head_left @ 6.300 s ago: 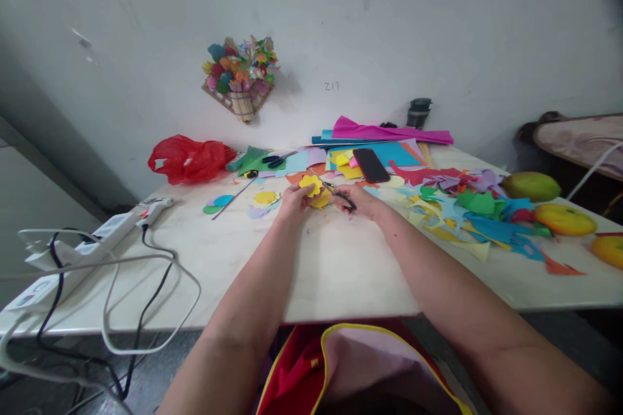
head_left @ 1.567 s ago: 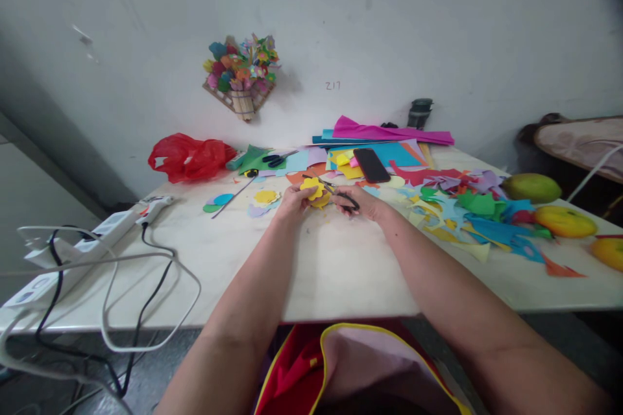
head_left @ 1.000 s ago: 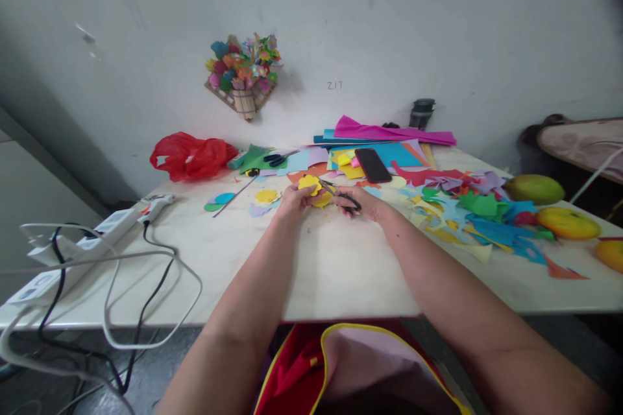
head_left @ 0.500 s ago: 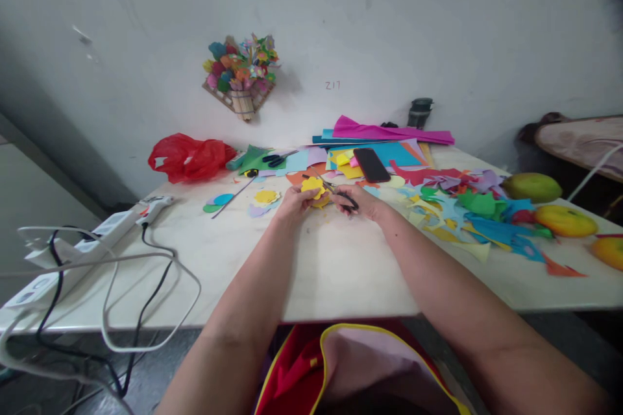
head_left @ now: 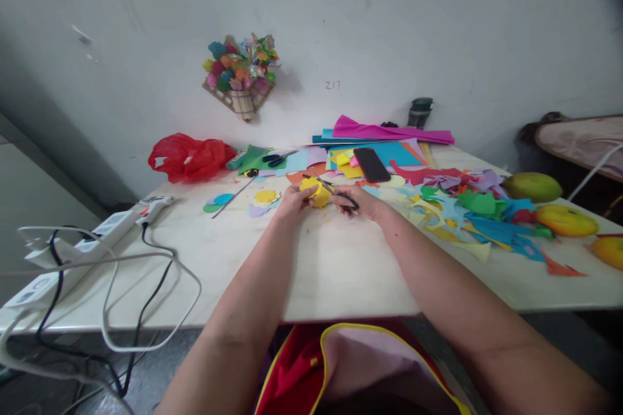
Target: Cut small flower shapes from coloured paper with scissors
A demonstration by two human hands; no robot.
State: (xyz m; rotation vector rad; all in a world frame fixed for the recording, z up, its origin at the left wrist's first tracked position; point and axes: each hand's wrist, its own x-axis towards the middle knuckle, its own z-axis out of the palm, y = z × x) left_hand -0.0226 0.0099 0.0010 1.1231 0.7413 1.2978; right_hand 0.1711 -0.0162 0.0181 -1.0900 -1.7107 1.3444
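Note:
My left hand [head_left: 294, 201] is closed on a yellow paper flower [head_left: 308, 188], pinched at its left side. My right hand [head_left: 363, 200] has its fingers in the dark handles of a pair of scissors [head_left: 348, 200], whose blades point up and left against the flower's right side. Whether the blades are parted is too small to tell. A small pile of yellow flower cutouts [head_left: 267, 196] rests left of my left hand, over pale lilac pieces. Several coloured paper scraps [head_left: 440, 207] spread to the right of my right hand.
A phone [head_left: 372, 165] lies beyond my hands on paper sheets. A second pair of scissors [head_left: 276, 159] and a red plastic bag [head_left: 189, 157] are at the back left. A power strip [head_left: 73, 262] with loose cables lines the left edge. Mangoes [head_left: 565, 220] sit at right.
The yellow paper has turned slightly in my left hand, and the scissor blades have shifted a little against it. Both arms stay nearly in place.

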